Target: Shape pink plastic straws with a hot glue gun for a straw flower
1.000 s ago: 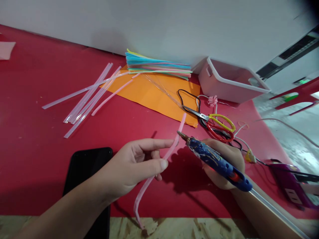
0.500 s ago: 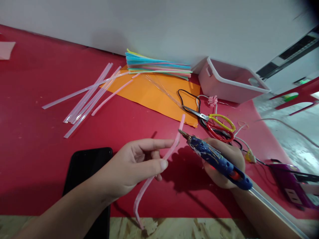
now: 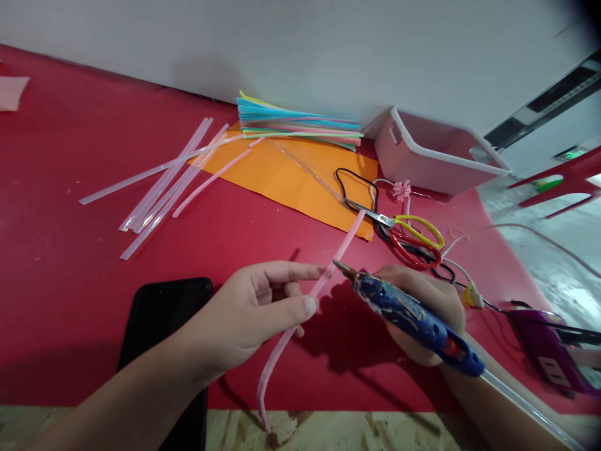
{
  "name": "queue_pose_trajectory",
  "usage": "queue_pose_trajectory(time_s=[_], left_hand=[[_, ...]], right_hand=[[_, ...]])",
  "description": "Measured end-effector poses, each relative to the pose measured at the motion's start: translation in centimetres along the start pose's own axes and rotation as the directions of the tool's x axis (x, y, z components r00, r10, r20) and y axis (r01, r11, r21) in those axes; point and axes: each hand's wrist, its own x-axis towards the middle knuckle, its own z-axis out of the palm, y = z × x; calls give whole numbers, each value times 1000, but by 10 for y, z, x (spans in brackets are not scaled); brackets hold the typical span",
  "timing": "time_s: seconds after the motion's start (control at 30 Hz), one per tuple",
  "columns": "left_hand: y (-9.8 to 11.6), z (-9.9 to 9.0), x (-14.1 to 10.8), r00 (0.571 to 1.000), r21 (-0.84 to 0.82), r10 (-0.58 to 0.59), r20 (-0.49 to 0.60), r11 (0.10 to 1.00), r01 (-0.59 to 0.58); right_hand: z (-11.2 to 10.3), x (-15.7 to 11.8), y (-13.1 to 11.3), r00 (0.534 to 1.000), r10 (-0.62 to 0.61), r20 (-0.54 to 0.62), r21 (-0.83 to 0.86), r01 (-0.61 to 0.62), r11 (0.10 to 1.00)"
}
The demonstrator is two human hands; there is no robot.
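Observation:
A pink fuzzy stem (image 3: 276,358) is pinched between the thumb and fingers of my left hand (image 3: 263,313), its upper end pointing up and right and its lower end curving down past the red table's front edge. My right hand (image 3: 420,300) is wrapped round a blue glue gun (image 3: 408,313), which has a clear glue stick in its rear. The metal nozzle is at the stem, just right of my left index fingertip. Scissors (image 3: 416,235) with one yellow and one red handle lie beyond my right hand.
Orange paper (image 3: 282,175) lies under a bundle of coloured stems (image 3: 300,122). Translucent strips (image 3: 173,175) are at the left. A black phone (image 3: 164,319) is beneath my left forearm. A pink bin (image 3: 422,160), cables and a purple power strip (image 3: 539,351) stand at the right.
The stem's upper end has swung right and now looks straighter. The glue gun's nozzle has shifted slightly down and left along the stem, nearer my left index fingertip.

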Motion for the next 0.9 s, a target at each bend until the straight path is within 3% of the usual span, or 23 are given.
queue_pose_trajectory(time_s=[0.13,0.3,0.9], left_hand=[[2,1,1,1000,3,9,-7,1000,-9],[1,1,1,1000,-22,9,2,1000,-9],[4,4,-1,999,-54,47,22,998,-45]], right_hand=[[-3,1,1,996,-24,86,28,22,999],[-3,-1,4,994,-38,98,36,34,999],[1,-3,4,999,-34,26,-30,35,999]])
